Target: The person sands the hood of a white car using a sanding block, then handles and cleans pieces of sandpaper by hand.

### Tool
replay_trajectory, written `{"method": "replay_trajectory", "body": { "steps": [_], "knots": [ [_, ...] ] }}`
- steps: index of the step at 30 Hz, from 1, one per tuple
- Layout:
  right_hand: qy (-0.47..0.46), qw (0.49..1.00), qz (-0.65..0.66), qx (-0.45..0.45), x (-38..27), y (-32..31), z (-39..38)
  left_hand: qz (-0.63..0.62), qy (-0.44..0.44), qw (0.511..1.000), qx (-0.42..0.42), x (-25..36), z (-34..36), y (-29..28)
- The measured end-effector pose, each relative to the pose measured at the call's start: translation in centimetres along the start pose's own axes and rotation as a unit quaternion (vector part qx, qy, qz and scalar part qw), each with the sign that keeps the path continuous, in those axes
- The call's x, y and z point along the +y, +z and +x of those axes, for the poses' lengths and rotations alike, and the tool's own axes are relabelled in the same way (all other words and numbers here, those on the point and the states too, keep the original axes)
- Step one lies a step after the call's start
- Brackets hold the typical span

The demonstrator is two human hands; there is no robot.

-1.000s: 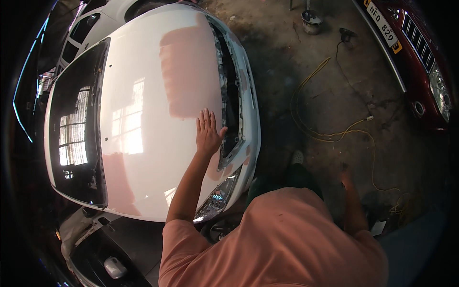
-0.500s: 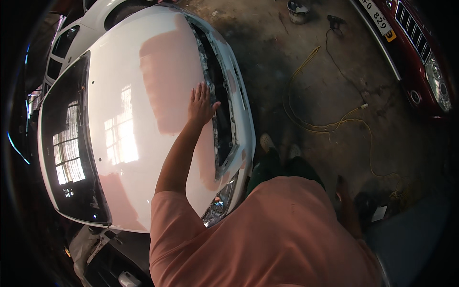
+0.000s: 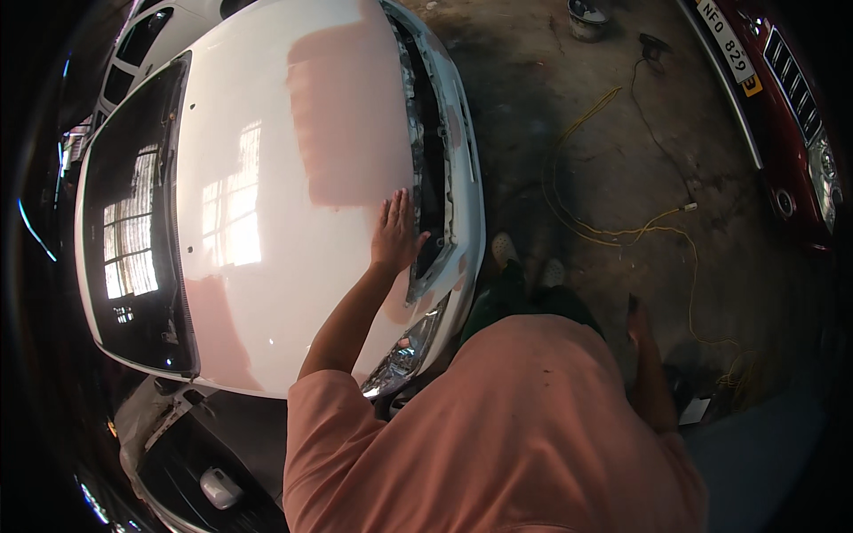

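My left hand lies flat on the white car hood, fingers stretched out, beside its front edge and just below a broad pinkish filler patch. Another pink patch is near the windshield. The dark open gap along the hood's front runs by my thumb, above the headlight. My right hand hangs low at my side over the floor, dim and small, with something dark at its fingers that I cannot make out.
A dark red vehicle stands at the right. Yellow cords, a bucket and a dark tool lie on the concrete floor. Another white car is behind, and a loose panel with a mirror sits lower left.
My left hand stays on the hood, having shifted slightly along the front edge since a second ago. The view has swayed, and both my feet now show beside the bumper.
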State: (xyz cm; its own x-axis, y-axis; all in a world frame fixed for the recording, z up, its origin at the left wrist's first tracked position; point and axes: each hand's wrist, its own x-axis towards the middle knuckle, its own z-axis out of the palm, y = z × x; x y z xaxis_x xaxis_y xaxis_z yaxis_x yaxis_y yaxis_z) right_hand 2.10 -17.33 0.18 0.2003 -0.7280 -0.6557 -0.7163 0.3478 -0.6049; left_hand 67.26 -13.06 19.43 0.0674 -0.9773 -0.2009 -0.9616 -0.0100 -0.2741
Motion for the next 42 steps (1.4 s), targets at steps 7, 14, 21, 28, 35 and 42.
{"method": "replay_trajectory", "body": {
  "steps": [7,14,21,28,35,42],
  "knots": [
    [0.022,0.999,-0.033,-0.019,1.3,-1.2,4.1,0.015,-0.011,1.000,-0.019,2.8,-6.8,0.7],
    [0.050,0.985,-0.163,0.017,0.4,-3.0,3.9,-0.019,-0.026,0.999,-0.025,5.2,-13.9,2.7],
    [0.062,0.985,-0.153,-0.058,-0.8,-3.3,2.0,-0.097,-0.079,0.992,-0.021,10.0,-20.2,2.0],
    [-0.168,0.974,-0.095,-0.117,-2.3,1.4,5.9,-0.447,-0.200,0.858,-0.155,21.3,-12.9,11.3],
    [-0.024,0.935,-0.133,-0.327,-8.5,-7.3,8.8,-0.716,-0.202,0.589,-0.316,22.6,1.5,-3.0],
    [-0.175,0.964,0.065,-0.189,-27.2,-16.0,9.4,-0.767,-0.046,0.616,-0.176,22.8,15.3,-11.0]
  ]
}}
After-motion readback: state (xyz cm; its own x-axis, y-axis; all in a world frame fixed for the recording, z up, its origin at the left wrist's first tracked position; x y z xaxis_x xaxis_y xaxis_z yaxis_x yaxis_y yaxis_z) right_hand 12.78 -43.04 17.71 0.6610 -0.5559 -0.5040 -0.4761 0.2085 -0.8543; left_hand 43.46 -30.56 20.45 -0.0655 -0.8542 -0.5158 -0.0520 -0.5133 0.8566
